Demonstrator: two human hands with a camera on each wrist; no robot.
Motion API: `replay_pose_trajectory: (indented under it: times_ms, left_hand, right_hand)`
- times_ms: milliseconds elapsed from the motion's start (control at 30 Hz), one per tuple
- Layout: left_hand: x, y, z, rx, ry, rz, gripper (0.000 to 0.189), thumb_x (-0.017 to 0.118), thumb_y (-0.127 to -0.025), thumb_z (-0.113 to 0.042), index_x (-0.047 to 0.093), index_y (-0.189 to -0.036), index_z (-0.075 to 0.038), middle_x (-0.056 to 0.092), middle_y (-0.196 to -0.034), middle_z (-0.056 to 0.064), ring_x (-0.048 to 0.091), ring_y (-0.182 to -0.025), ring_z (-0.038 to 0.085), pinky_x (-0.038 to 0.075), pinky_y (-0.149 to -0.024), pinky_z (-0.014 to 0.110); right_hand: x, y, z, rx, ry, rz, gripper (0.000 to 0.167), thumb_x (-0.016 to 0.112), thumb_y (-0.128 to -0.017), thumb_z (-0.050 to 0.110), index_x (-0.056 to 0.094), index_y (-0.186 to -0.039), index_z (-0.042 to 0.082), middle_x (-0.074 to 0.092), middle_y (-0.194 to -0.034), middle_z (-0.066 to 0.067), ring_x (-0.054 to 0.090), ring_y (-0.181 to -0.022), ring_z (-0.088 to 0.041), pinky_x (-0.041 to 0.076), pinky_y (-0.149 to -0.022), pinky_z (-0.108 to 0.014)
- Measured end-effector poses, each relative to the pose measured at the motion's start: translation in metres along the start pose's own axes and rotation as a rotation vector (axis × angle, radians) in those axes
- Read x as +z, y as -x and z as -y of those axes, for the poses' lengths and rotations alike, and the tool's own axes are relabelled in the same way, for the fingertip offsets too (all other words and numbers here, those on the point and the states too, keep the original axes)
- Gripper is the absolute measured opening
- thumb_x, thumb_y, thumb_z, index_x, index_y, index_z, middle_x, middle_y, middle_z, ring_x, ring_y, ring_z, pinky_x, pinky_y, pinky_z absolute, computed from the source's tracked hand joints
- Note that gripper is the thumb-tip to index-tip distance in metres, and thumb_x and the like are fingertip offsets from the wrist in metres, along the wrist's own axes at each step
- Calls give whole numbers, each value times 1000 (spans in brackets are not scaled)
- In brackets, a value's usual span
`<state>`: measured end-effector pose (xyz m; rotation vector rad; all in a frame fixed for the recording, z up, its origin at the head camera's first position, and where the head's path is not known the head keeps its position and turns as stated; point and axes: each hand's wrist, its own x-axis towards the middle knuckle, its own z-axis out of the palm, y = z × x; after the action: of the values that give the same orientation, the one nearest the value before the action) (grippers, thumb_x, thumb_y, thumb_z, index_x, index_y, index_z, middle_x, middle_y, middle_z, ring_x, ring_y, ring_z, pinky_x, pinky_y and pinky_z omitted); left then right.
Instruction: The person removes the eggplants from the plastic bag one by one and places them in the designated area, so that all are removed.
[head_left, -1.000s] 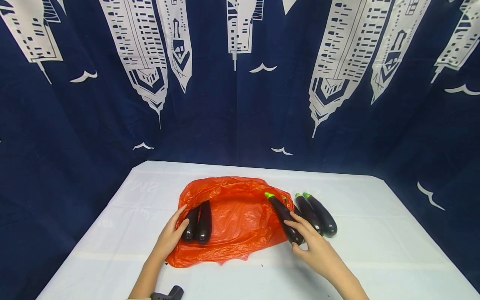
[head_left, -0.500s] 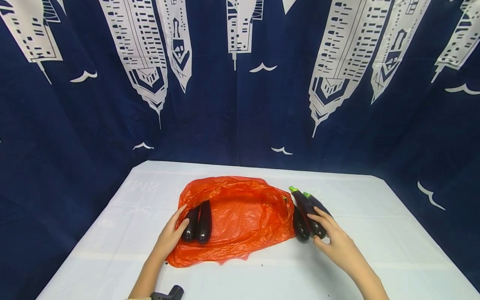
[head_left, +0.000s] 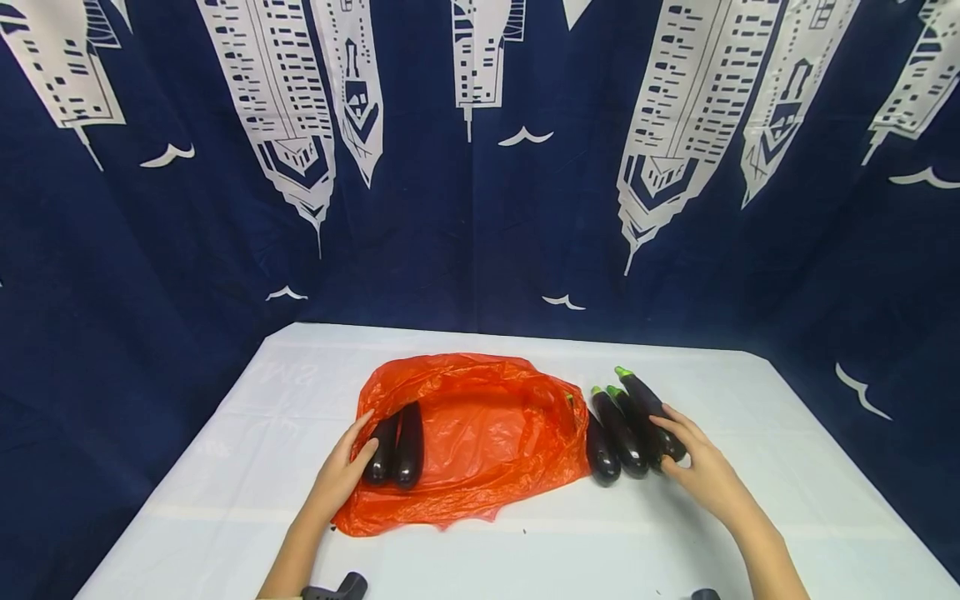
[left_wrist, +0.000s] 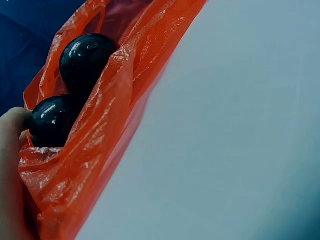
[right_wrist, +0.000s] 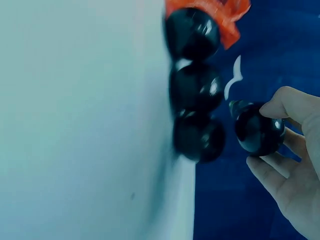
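Eggplants (head_left: 409, 446), six in all, dark and shiny. On the left, the left hand (head_left: 337, 473) at the side of the open red bag (head_left: 468, 429), thumb by the nearest eggplant; too hidden to tell whether pinching the bag or just resting there. Maybe there to stop the bag from sliding or flopping shut. Then two eggplants lying side by side inside the bag, fat ends to the front, perhaps close together to save space. Past the bag, a row of three eggplants (head_left: 624, 435) on the white table (head_left: 225, 500), the first partly hidden by the bag's edge. Last, the right hand (head_left: 701, 467), thumb and fingers pinching the sixth eggplant (head_left: 645, 402) near the fat end, seemingly lifted, likely for a steady grip.
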<state>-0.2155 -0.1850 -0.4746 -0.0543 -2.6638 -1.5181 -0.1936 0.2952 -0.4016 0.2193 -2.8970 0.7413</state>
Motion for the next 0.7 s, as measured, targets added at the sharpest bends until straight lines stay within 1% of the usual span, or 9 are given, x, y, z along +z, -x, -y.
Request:
replay_pose_trajectory:
  times_ms: [133, 300, 500, 700]
  left_hand:
    - [0, 0, 1, 1, -6, 0, 57, 43, -93, -46, 25, -143, -25, 24, -150, 13, 22, -136, 39, 20, -104, 64]
    - [0, 0, 0, -1, -6, -1, 58, 43, -92, -47, 25, -143, -25, 24, -150, 12, 22, -137, 38, 19, -104, 64]
    - [0, 0, 0, 0, -1, 1, 58, 43, -92, -47, 25, -143, -25, 24, -150, 12, 21, -137, 38, 19, -105, 64]
    - [0, 0, 0, 1, 0, 0, 58, 43, -93, -47, 25, -143, -24, 24, -150, 13, 21, -137, 38, 19, -105, 64]
  right_hand:
    - [0, -5, -13, 21, -11, 19, 60, 57, -80, 6, 37, -136, 8, 21, -148, -19, 27, -126, -54, 29, -90, -70]
    - [-4, -11, -25, 31, -11, 13, 59, 55, -80, 5, 36, -136, 6, 19, -148, -20, 25, -126, -54, 26, -92, -70]
    - [-2, -12, -37, 37, -7, 33, 59, 57, -78, 4, 38, -134, 3, 21, -146, -24, 24, -125, -55, 25, -93, -70]
    - [1, -13, -46, 46, -26, 59, 59, 57, -79, 5, 36, -135, 1, 20, -145, -26, 22, -125, -56, 23, -93, -71]
